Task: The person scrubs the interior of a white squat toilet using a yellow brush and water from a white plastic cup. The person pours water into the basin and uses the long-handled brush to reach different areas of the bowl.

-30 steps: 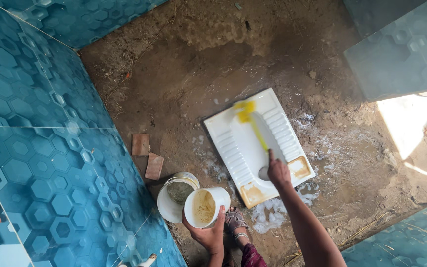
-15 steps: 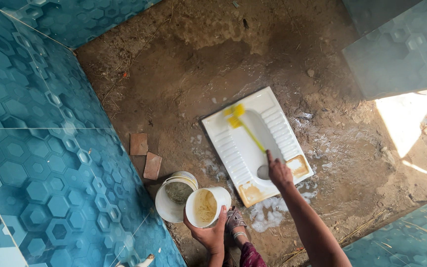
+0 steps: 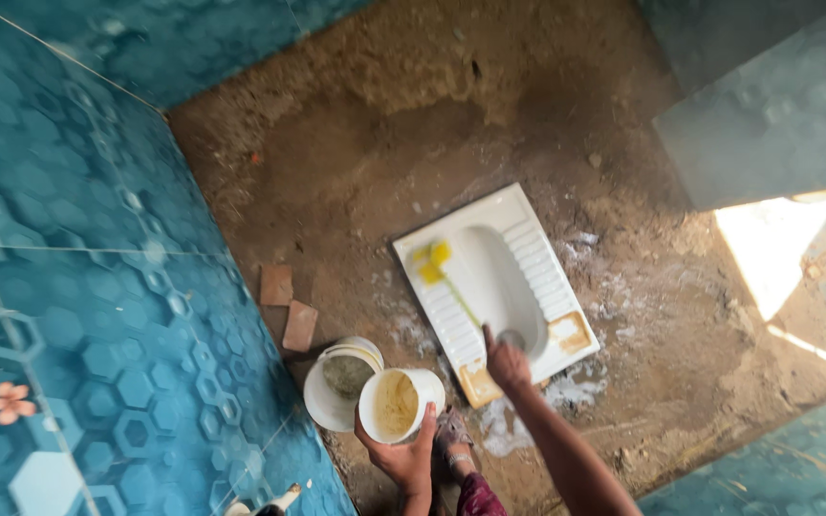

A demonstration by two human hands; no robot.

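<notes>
A white squat toilet pan point(image 3: 537, 263) is set in the dirt floor, with brownish stains at its near end. My right hand point(image 3: 506, 361) grips the handle of a yellow brush point(image 3: 431, 261); the brush head rests on the pan's left footrest near the far end. My left hand point(image 3: 402, 451) holds a small white tub point(image 3: 397, 401) with yellowish liquid inside, tilted toward me. A sandalled foot point(image 3: 453, 432) shows beside the tub.
A white bucket point(image 3: 339, 382) with murky liquid stands just left of the tub. Two brown tile pieces point(image 3: 289, 306) lie by the blue hexagon-patterned wall point(image 3: 78, 315). White foam point(image 3: 499, 430) lies on the dirt at the pan's near end. Sunlight falls at the right.
The brush head has moved left across the pan onto the left footrest, and my right hand has shifted left and nearer. The tub in my left hand stays put.
</notes>
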